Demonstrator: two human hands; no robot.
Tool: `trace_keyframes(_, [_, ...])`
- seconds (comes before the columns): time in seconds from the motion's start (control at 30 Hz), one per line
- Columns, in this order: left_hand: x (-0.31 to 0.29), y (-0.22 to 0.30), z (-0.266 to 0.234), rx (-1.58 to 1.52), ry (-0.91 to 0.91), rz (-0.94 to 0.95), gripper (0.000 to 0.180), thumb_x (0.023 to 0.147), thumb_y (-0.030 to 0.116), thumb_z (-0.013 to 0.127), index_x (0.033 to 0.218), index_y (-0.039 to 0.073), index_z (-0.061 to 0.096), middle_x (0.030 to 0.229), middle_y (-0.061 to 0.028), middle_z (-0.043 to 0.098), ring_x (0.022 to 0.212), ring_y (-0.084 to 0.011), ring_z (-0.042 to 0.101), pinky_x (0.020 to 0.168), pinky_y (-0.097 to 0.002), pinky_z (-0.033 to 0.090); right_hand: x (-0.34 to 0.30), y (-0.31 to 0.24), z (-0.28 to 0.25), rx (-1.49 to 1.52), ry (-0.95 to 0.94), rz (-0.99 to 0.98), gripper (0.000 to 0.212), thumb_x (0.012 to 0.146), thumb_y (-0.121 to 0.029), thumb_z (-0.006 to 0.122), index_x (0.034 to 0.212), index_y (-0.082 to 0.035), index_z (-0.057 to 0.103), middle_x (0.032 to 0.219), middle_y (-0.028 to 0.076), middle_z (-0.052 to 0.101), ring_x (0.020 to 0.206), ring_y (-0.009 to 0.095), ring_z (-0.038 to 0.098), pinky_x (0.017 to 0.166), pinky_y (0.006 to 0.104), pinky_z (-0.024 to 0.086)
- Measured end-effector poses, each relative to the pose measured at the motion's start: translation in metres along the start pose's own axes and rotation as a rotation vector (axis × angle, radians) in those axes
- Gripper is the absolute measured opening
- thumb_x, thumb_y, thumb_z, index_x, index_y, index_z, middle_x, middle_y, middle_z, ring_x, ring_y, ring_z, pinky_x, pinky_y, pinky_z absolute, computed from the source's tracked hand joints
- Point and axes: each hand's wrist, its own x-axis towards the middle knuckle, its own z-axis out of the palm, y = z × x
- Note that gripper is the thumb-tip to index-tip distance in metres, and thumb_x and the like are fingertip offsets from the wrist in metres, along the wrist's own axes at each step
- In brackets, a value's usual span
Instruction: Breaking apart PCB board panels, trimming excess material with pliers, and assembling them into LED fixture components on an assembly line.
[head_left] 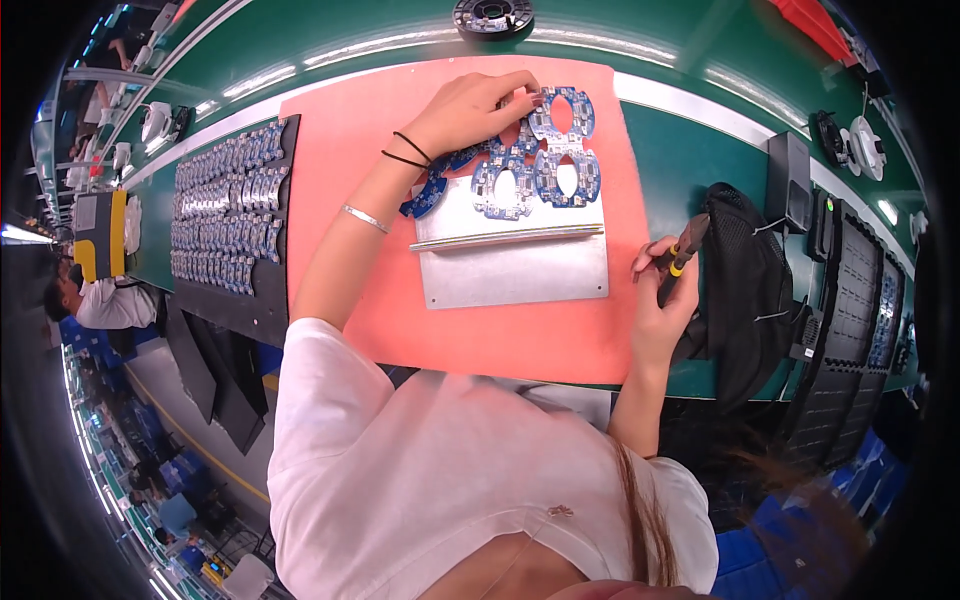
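Observation:
My left hand point(470, 112) reaches across to the far side of a panel of blue ring-shaped circuit boards point(546, 172), its fingers closed on the panel's upper edge. Part of the panel is hidden under that hand and wrist. The near boards lie over a silver metal plate point(515, 278), which has a raised bar point(508, 238) running across it. To the right of the plate, my right hand point(664, 290) is wrapped round a pair of cutting pliers point(690, 240) with black and yellow handles, jaws pointing up and away from the panel.
A salmon-coloured mat point(360, 300) covers the green bench. On the left, a black tray point(240, 300) carries rows of separate blue boards point(228, 190). A black mesh bag point(740, 290) and black trays point(845, 310) stand right. A black reel point(492, 18) sits at the back.

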Motion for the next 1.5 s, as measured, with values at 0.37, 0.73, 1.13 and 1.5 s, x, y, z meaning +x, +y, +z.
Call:
trace_keyframes(0.37, [-0.118, 0.053, -0.043, 0.012, 0.326, -0.031, 0.023, 0.091, 0.026, 0.067, 0.096, 0.004, 0.069, 0.087, -0.0120, 0.067, 0.084, -0.0281, 0.066, 0.074, -0.0365, 0.051, 0.000, 0.000, 0.002, -0.007, 0.009, 0.020, 0.019, 0.087, 0.013, 0.045, 0.098, -0.001, 0.050, 0.086, 0.004, 0.053, 0.080, 0.009, 0.052, 0.072, 0.0222, 0.042])
trace_keyframes(0.73, [-0.201, 0.044, 0.039, -0.599, 0.508, -0.509, 0.041, 0.093, 0.029, 0.070, 0.067, 0.002, 0.053, 0.054, 0.0004, 0.047, 0.052, -0.0117, 0.047, 0.048, -0.0290, 0.034, -0.002, 0.005, 0.006, -0.030, 0.006, 0.000, 0.021, 0.088, 0.012, 0.044, 0.102, -0.001, 0.050, 0.089, 0.004, 0.052, 0.080, 0.009, 0.051, 0.071, 0.0228, 0.042])
trace_keyframes(1.13, [-0.476, 0.002, 0.040, -1.077, 0.771, -0.355, 0.047, 0.095, 0.027, 0.063, 0.059, 0.008, 0.040, 0.062, -0.0093, 0.052, 0.055, -0.0171, 0.051, 0.048, -0.0262, 0.042, 0.002, 0.011, 0.004, 0.030, 0.011, 0.011, 0.023, 0.088, 0.012, 0.045, 0.105, -0.003, 0.051, 0.086, 0.004, 0.054, 0.078, 0.008, 0.050, 0.068, 0.0212, 0.040])
trace_keyframes(1.5, [-0.543, -0.033, 0.113, 0.030, -0.120, -1.622, 0.051, 0.097, 0.049, 0.054, 0.097, 0.000, 0.070, 0.081, -0.0142, 0.069, 0.075, -0.0294, 0.069, 0.067, -0.0422, 0.055, 0.002, 0.009, 0.006, -0.050, 0.024, -0.021, 0.023, 0.088, 0.011, 0.045, 0.105, -0.003, 0.051, 0.086, 0.002, 0.055, 0.073, 0.006, 0.047, 0.064, 0.0193, 0.036])
